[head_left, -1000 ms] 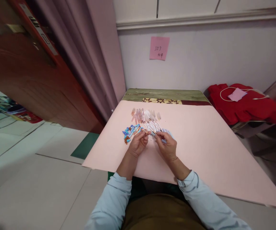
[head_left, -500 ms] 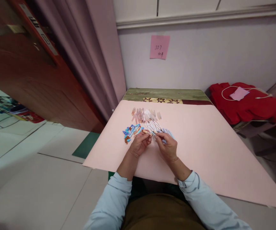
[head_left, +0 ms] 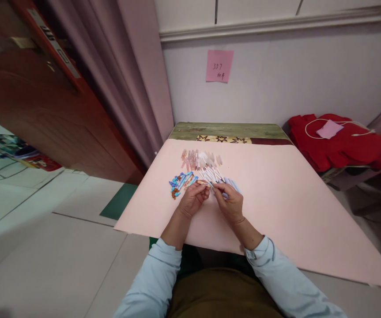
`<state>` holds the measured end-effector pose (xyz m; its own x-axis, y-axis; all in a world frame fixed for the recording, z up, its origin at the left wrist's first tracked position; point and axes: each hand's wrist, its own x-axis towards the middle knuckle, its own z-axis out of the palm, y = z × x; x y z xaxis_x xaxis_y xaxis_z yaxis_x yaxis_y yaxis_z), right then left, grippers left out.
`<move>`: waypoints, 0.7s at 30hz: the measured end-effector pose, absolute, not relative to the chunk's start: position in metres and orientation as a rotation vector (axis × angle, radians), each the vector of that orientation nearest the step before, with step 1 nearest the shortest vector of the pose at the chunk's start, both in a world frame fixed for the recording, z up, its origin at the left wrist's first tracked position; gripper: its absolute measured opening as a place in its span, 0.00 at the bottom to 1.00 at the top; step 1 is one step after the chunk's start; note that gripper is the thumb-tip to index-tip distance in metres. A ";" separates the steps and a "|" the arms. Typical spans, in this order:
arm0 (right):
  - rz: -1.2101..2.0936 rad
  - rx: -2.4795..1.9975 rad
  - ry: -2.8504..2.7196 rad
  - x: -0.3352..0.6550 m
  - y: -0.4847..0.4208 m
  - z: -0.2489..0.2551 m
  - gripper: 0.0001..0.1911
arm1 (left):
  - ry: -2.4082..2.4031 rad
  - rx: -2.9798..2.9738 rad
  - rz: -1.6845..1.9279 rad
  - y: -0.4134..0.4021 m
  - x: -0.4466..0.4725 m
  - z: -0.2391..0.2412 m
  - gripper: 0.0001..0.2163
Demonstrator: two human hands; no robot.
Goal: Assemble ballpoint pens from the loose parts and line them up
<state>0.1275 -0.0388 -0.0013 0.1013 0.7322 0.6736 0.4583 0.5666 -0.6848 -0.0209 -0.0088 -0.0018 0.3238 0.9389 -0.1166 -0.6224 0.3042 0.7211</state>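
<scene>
My left hand (head_left: 194,199) is closed in a pinch on a small tan and orange pen part (head_left: 203,183). My right hand (head_left: 230,202), also closed, pinches a slim pen piece whose kind is mostly hidden by the fingers. The fingertips of both hands nearly meet above the table. Just beyond them lie white pen refills (head_left: 210,173) with dark tips. Left of my left hand is a heap of blue and brown pen parts (head_left: 180,182). Lavender-blue pen barrels (head_left: 232,184) rest beside my right hand, partly covered by it. Clear pinkish tubes or caps (head_left: 193,159) lie farther back.
A pale pink sheet (head_left: 276,198) covers most of the table (head_left: 259,130). On the wall hangs a pink note (head_left: 219,66). Red cloth (head_left: 352,148) with a white cable is piled at the right. A wooden door (head_left: 77,123) and a curtain (head_left: 133,75) stand left.
Both hands stay almost in place, with the right hand a touch farther left. The view has shifted very slightly. Both pinches are kept, and the piles look the same.
</scene>
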 end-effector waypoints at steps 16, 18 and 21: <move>0.047 -1.080 -1.634 0.130 -0.034 -0.012 0.09 | 0.587 0.680 1.069 -0.008 -0.019 -0.005 0.06; 0.032 -1.094 -1.646 0.130 -0.034 -0.013 0.09 | 0.593 0.685 1.064 -0.008 -0.019 -0.005 0.07; 0.048 -1.116 -1.648 0.130 -0.034 -0.014 0.09 | 0.601 0.694 1.052 -0.008 -0.019 -0.006 0.07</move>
<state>0.1301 -0.0338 -0.0143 0.0346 0.6753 0.7367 0.6314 0.5566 -0.5399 -0.0188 -0.0083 -0.0060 0.3777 0.9188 -0.1144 -0.5656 0.3268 0.7572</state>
